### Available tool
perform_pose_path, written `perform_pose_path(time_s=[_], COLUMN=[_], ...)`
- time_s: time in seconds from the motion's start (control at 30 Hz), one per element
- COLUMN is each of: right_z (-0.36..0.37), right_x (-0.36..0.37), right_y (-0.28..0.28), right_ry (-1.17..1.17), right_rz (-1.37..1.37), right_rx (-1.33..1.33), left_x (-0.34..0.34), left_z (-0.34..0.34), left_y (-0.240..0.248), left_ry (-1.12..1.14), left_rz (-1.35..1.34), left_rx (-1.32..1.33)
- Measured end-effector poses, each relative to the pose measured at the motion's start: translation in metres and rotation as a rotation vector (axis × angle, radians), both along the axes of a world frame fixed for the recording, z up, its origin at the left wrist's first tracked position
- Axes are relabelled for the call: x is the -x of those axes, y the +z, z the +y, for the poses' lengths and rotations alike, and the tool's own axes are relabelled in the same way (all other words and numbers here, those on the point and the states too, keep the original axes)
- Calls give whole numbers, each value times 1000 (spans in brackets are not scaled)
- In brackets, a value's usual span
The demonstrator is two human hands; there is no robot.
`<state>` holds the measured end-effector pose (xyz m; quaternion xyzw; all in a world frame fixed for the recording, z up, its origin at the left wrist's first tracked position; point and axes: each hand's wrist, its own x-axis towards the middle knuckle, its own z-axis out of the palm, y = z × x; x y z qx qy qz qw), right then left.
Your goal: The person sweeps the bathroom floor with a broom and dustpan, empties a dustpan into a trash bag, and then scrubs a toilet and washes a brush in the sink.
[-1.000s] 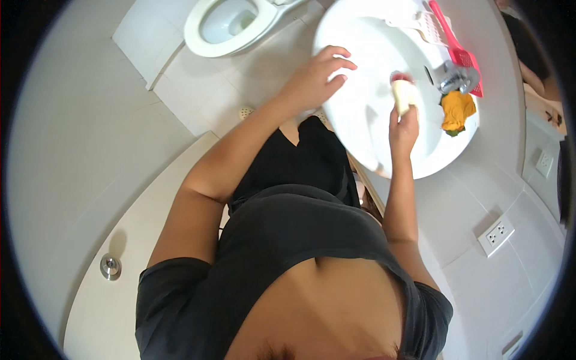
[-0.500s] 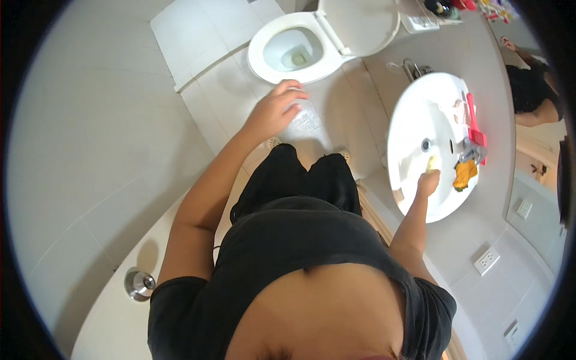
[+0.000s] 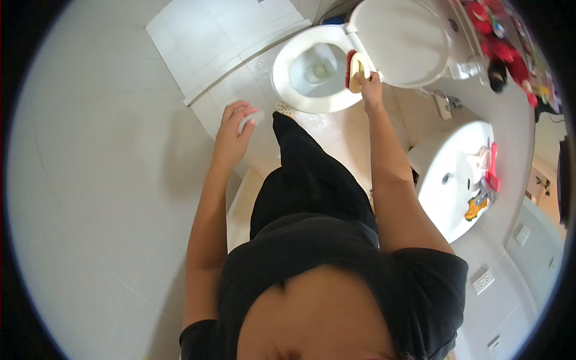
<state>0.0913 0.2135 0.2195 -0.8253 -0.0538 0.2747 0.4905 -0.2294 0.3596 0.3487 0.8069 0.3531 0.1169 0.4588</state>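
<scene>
My right hand grips a scrub brush with a cream handle and red bristles. The brush is over the right side of the toilet seat, its bristles facing left toward the bowl; whether it touches the seat I cannot tell. Behind it the toilet lid stands raised. Water shows at the bottom of the bowl. My left hand hovers left of the toilet, fingers apart, holding nothing.
On the right is a white sink; on its rim lie a red-handled brush and a yellow cloth. Bottles and red items crowd the far right shelf. A white step stands left of the toilet. Grey tiled wall fills the left.
My right hand has moved from the sink to the toilet, carrying the brush. My left hand has shifted left. My body has stepped toward the toilet.
</scene>
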Motion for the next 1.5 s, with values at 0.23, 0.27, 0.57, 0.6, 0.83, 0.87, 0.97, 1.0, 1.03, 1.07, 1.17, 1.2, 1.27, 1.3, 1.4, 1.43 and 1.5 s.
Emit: perform_pose_path(time_s=[0.23,0.27,0.57,0.6,0.83,0.87,0.97,1.0,1.03,1.07,1.17,1.2,1.27,1.3,1.4,1.43,1.5], right_z=[51,64,126,131,230,244,283,292,301,310,316,331,350,353,361,362,371], right_x=[-11,-4,6,4,2,-2,-17,-23,-31,-44,-74,-81,-95,-105,-124,-129,-141], right_y=[-79,-82,-112,-113,-109,-111,-122,-133,-144,-158,-189,-190,-193,-198,-223,-233,-251], right_ry=[284,344,72,-31,-577,-589,-666,-677,-685,-691,-716,-719,-747,-773,-880,-920,-967], right_rz=[-117,-103,33,67,156,130,58,42,28,-45,-58,-91,-118,-116,-122,-124,-56], right_rx=[565,618,768,691,129,79,-40,-24,-9,17,90,127,170,179,217,233,210], left_x=[10,11,-63,-79,-176,-190,-231,-244,-258,-270,-303,-311,-328,-335,-351,-352,-352], left_z=[109,126,249,262,369,385,407,408,406,403,367,361,350,344,330,328,334], left_y=[-34,-38,-103,-106,-112,-114,-115,-120,-128,-137,-160,-165,-174,-180,-199,-208,-225], left_ry=[205,237,60,21,-332,-362,-370,-385,-434,-480,-662,-690,-743,-768,-829,-837,-836], left_rz=[13,24,-63,-76,-45,-54,9,14,-17,-51,-77,-47,8,10,4,24,61], left_rx=[251,248,319,396,273,268,249,228,254,274,301,310,346,343,365,368,350])
